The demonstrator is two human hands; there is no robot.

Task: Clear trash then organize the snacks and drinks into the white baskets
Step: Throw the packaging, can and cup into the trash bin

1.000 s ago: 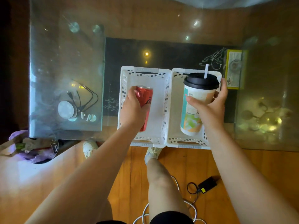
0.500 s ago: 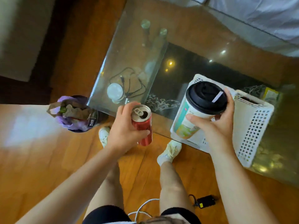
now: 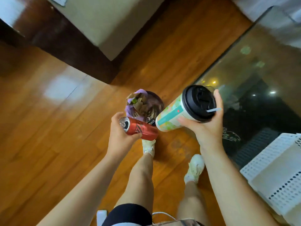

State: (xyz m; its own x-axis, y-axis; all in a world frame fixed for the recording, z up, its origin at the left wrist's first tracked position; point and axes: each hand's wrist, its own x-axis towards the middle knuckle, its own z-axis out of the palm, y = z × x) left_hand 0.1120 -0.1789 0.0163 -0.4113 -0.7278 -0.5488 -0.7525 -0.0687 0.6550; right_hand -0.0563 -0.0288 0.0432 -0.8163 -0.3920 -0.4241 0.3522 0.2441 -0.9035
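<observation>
Trash bin (image 3: 156,101) is approached just beyond both sets of fingers: a red can (image 3: 140,128) is gripped sideways by the left hand (image 3: 121,136), a lidded cup (image 3: 184,110) tilted in the right hand (image 3: 208,128), presumably for dropping in.

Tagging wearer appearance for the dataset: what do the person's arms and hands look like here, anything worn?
Both forearms are bare, with no sleeves in view. The left hand and right hand show no gloves, and no rings, watch or bands can be seen. Elsewhere: black shorts and pale sneakers.
</observation>
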